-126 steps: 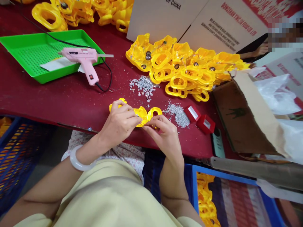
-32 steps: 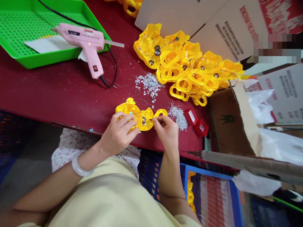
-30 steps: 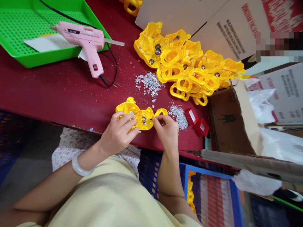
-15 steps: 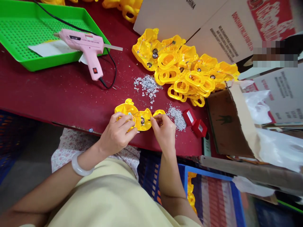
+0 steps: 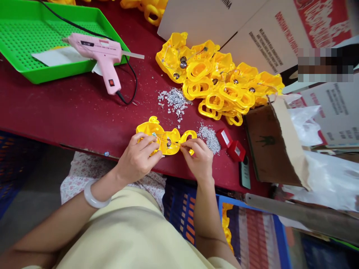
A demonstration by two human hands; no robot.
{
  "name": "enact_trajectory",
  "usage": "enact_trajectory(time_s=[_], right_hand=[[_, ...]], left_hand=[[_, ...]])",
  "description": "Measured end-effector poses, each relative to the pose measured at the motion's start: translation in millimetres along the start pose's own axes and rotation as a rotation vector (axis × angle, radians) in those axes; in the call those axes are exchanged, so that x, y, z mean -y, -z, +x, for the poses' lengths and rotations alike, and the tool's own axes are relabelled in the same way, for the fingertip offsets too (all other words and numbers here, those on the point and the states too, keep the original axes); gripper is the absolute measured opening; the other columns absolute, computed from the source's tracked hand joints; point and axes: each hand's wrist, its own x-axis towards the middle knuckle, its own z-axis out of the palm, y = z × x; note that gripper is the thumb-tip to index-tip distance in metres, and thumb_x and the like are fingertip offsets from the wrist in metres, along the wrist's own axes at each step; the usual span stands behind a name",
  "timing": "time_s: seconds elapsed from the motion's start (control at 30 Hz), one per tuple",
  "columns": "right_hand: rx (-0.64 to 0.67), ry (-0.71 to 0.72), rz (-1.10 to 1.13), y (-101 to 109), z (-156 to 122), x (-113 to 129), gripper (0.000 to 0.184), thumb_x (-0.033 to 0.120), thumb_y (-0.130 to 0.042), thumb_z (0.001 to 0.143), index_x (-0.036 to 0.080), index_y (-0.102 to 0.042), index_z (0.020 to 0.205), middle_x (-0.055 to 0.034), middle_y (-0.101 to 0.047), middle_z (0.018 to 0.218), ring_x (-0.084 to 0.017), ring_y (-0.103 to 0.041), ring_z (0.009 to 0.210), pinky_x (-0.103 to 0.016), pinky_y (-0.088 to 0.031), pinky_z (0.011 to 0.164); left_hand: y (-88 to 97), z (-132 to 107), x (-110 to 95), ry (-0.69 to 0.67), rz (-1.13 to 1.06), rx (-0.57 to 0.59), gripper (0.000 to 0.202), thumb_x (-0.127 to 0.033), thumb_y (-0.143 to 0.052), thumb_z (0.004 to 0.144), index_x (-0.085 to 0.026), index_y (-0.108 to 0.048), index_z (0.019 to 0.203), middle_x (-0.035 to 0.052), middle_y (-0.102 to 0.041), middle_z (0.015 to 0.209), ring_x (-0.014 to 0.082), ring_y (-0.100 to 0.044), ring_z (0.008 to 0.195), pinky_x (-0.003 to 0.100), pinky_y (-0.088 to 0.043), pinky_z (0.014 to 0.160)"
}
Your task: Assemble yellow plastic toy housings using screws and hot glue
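Note:
A yellow plastic shell (image 5: 164, 135) lies open side up near the front edge of the red table (image 5: 70, 112). A small metal disc and thin wires sit inside it. My left hand (image 5: 138, 158) curls over the shell's left half and holds it down. My right hand (image 5: 198, 158) pinches a thin wire at the shell's right side, beside its loop handle. A white bangle (image 5: 94, 194) is on my left wrist.
A heap of yellow shells (image 5: 221, 80) lies behind. Two piles of small silvery parts (image 5: 175, 100) (image 5: 209, 136) and two red boxes (image 5: 232, 145) sit close by. A pink glue gun (image 5: 102, 56) rests on a green tray (image 5: 36, 37). Cardboard boxes (image 5: 269, 145) stand at the right; blue crates (image 5: 252, 231) sit below.
The view has shifted slightly. My right hand has slid a little to the right along the shell's edge, drawing the wire. My left hand stays on the shell.

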Motion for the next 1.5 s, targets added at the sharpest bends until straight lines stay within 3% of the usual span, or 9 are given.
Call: enact_trajectory(time_s=[0.17,0.33,0.7,0.93,1.13,1.3,1.43,1.5], right_hand=[[-0.024,0.095,-0.154,0,-3,1,0.024,0.016,-0.051,0.090,0.025,-0.072,0.098,-0.0058,-0.067,0.090,-0.017,-0.062,0.082,-0.030,-0.050,0.071],[-0.054,0.171,-0.217,-2,-5,0,0.026,0.011,-0.053,0.088,0.024,-0.073,0.098,-0.0055,-0.067,0.087,-0.016,-0.059,0.076,-0.029,-0.047,0.067],[-0.072,-0.057,-0.013,-14,-12,2,0.028,0.016,-0.048,0.091,0.025,-0.073,0.097,-0.0061,-0.066,0.088,-0.017,-0.064,0.082,-0.032,-0.053,0.072],[-0.128,0.002,-0.056,-20,-21,9,0.028,0.012,-0.047,0.091,0.021,-0.071,0.103,-0.0092,-0.063,0.092,-0.019,-0.060,0.087,-0.034,-0.053,0.076],[-0.172,-0.063,-0.005,-19,-20,21,0.032,0.014,-0.048,0.092,0.024,-0.066,0.116,-0.0101,-0.059,0.101,-0.020,-0.059,0.095,-0.038,-0.053,0.082],[-0.076,-0.014,0.152,-25,-12,28,0.028,0.013,-0.047,0.092,0.025,-0.071,0.100,-0.0063,-0.060,0.093,-0.017,-0.058,0.088,-0.034,-0.051,0.077],[-0.051,0.074,0.067,-29,-7,28,0.028,0.011,-0.047,0.092,0.023,-0.072,0.089,-0.0059,-0.062,0.090,-0.017,-0.056,0.083,-0.035,-0.047,0.075],[-0.036,0.103,0.020,-28,-6,28,0.028,0.011,-0.046,0.092,0.023,-0.072,0.088,-0.0058,-0.063,0.089,-0.017,-0.054,0.080,-0.035,-0.045,0.073]], left_hand=[[1.3,2,-1,0.004,0.001,0.019,0.010,-0.015,-0.062,0.087,-0.018,-0.067,0.079,0.0039,-0.071,0.088,0.0203,-0.063,0.098,0.042,-0.042,0.092],[2.4,4,0,0.001,0.015,0.018,0.011,-0.016,-0.062,0.088,-0.017,-0.066,0.078,0.0035,-0.071,0.087,0.0203,-0.063,0.096,0.040,-0.041,0.092],[2.4,4,-1,0.009,0.010,0.018,0.009,-0.016,-0.064,0.086,-0.017,-0.065,0.077,0.0023,-0.071,0.087,0.0206,-0.064,0.096,0.040,-0.042,0.091],[2.4,5,-1,0.004,0.008,0.002,0.007,-0.016,-0.065,0.085,-0.018,-0.066,0.079,0.0015,-0.071,0.088,0.0208,-0.062,0.096,0.040,-0.042,0.090],[1.0,3,0,0.001,0.027,0.022,0.007,-0.016,-0.064,0.086,-0.019,-0.066,0.080,0.0017,-0.070,0.089,0.0206,-0.062,0.097,0.040,-0.041,0.091],[3.5,4,-2,0.018,0.033,-0.012,0.007,-0.017,-0.064,0.086,-0.018,-0.067,0.080,0.0066,-0.071,0.100,0.0226,-0.061,0.103,0.041,-0.041,0.093],[5.8,5,-4,0.001,0.031,0.020,0.008,-0.016,-0.062,0.088,-0.017,-0.067,0.082,0.0063,-0.068,0.123,0.0250,-0.059,0.114,0.043,-0.039,0.096],[5.5,5,-4,-0.020,0.028,0.049,0.009,-0.014,-0.060,0.088,-0.017,-0.067,0.084,0.0033,-0.069,0.124,0.0250,-0.059,0.116,0.043,-0.038,0.097]])
